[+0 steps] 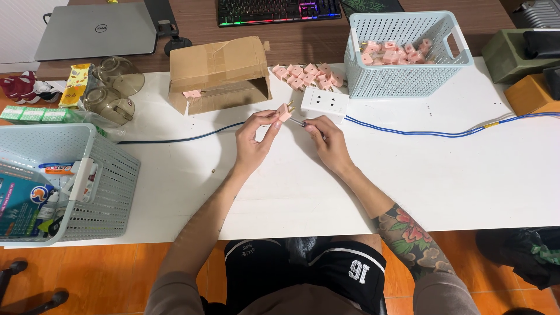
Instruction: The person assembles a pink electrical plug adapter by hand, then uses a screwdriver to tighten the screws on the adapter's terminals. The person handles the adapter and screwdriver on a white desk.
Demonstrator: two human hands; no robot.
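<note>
My 2 hands meet over the white table (443,175), working on 1 pink plug.

My left hand (252,143) pinches the pink plug (284,112) between thumb and fingertips, its metal prongs pointing toward 1 o'clock. My right hand (328,143) sits just beside it at 3 o'clock, fingers curled tight around a thin tool (297,122) whose tip touches the plug; what kind of tool it is I cannot tell. At 12 o'clock from my hands lies a white socket block (324,102), with a blue cable (420,130) running off toward 3 o'clock. Behind the block a loose heap of pink plugs (308,76) rests on the table, and at 1 o'clock a pale blue basket (402,79) holds more. An open cardboard box (219,73) stands at 11 o'clock, and a grey basket (105,186) sits at 9 o'clock.
</note>
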